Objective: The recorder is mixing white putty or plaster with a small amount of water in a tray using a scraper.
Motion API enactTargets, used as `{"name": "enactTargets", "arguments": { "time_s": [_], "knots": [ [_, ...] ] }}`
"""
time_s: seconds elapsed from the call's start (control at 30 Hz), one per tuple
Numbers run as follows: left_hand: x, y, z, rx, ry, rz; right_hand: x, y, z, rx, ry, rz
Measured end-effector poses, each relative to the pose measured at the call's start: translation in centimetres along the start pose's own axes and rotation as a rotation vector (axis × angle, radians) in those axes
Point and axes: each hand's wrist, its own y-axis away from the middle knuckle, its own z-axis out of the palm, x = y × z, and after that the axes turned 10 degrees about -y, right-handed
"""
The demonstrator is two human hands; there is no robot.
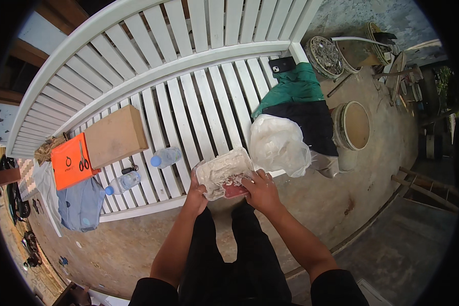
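Both my hands hold a rectangular, off-white, tray-like piece (223, 172) above the front edge of the bench. Its surface is rough and caked, with darker crumbs in the middle and a reddish patch at the lower right; I cannot tell its exact kind. My left hand (196, 193) grips its left end. At the right end, my right hand (262, 189) has its fingers closed on the piece beside the red patch. Just right of it on the bench lies a crumpled white plastic bag (278, 145). A clear water bottle (166, 157) lies to the left.
The white slatted bench (188, 102) spans the scene. On it are a cardboard box (115, 136), an orange package (69, 162) with scissors (83, 157), another bottle (123, 182), green-and-black cloth (296, 112) and a phone (282, 65). Buckets (354, 126) stand at right.
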Motion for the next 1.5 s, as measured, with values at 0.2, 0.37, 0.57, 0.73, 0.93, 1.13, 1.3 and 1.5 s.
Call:
{"name": "enactTargets", "arguments": {
  "time_s": [0.2, 0.37, 0.57, 0.73, 0.93, 1.13, 1.3, 1.5],
  "knots": [
    [5.5, 7.7, 7.4, -0.148, 0.135, 0.048, -6.2, 1.0, -12.4, 0.087, -0.032, -0.101],
    [9.0, 13.3, 12.9, -0.202, 0.189, 0.102, -10.0, 2.5, -19.7, 0.401, -0.275, -0.048],
    [13.6, 17.9, 18.7, -0.189, 0.053, 0.214, -15.4, 2.8, -26.2, 0.633, -0.369, -0.039],
    [16.6, 19.8, 20.0, -0.283, 0.015, 0.314, -19.0, 3.6, -28.6, 0.765, -0.265, -0.113],
    [19.5, 22.0, 20.4, -0.364, -0.028, 0.316, -22.1, 4.0, -29.4, 0.885, -0.151, -0.211],
    [21.4, 23.8, 20.7, -0.379, -0.008, 0.305, -24.5, 5.7, -28.8, 0.833, 0.058, -0.040],
    [21.6, 24.4, 20.9, -0.401, 0.005, 0.373, -26.7, 7.0, -28.2, 0.920, 0.026, 0.044],
    [21.0, 24.2, 21.4, -0.429, -0.001, 0.384, -28.7, 8.8, -27.1, 0.906, -0.152, 0.148]
  ]
}}
